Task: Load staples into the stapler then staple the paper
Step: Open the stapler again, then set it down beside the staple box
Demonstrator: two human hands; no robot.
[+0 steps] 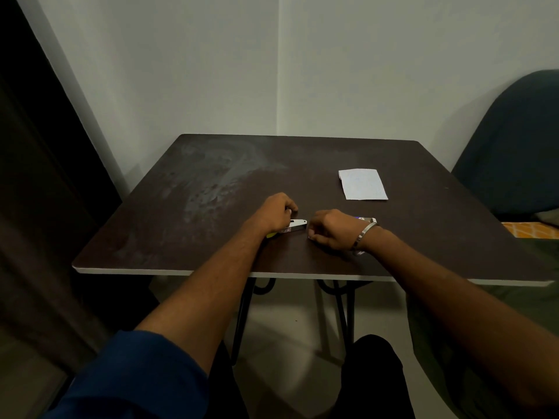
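**A:** What's the biggest thing in front of you?

**B:** The table, dark brown with a pale edge, smeared grey toward its far left. It stands in a corner of light walls. A dark blue chair sits past its right side.

**A:** And your arms?

**B:** Both reach forward over the near edge. My left arm has a blue sleeve pushed up past the elbow; my right wrist wears a metal bangle.

**A:** What is on the table?

**B:** The paper, a small white folded sheet, lies flat on the far right part, well apart from both hands and beyond my right one.

**A:** Now the hands.

**B:** My left hand is curled down over the stapler, fingers closed on its body. The silvery front end pokes out to the right of my fist, and a bit of yellow shows under my wrist. It lies on the table near the middle.

**A:** The right hand?

**B:** My right hand rests on the table just beside the stapler's tip, nearly touching it. The fingers are drawn in, fingertips pinched together low at the left. Whether they hold staples I cannot tell; it is too small and dim.

**A:** Anything smaller?

**B:** A little box, white with a purple patch, peeks out just behind my right wrist.
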